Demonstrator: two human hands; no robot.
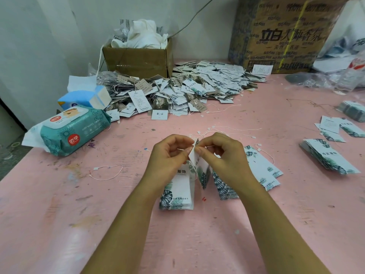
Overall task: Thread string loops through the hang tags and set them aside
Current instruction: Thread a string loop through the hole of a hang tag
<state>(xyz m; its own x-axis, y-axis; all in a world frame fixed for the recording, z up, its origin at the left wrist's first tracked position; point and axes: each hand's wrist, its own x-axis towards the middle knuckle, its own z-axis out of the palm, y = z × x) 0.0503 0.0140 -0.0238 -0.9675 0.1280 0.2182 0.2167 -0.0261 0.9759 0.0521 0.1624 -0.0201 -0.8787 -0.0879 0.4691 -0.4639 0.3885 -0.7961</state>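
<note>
The teal pack (75,133) on your left reads "BABY WIPES"; the tag stack (178,188) below your wrists shows "服饰" (finer print is illegible). Above the pink worktop (197,244), your left hand (169,157) curls its fingers, pinching a string (181,149). Your right hand (223,157) pinches the top of the hang tag (198,163), which stands upright between your 2 hands.

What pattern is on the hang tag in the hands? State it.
Dark teal-green tropical leaves on the white hang tag, best seen in the head view.

Scuffed pink table (59,224) against a white wall (39,36), evenly lit
</note>
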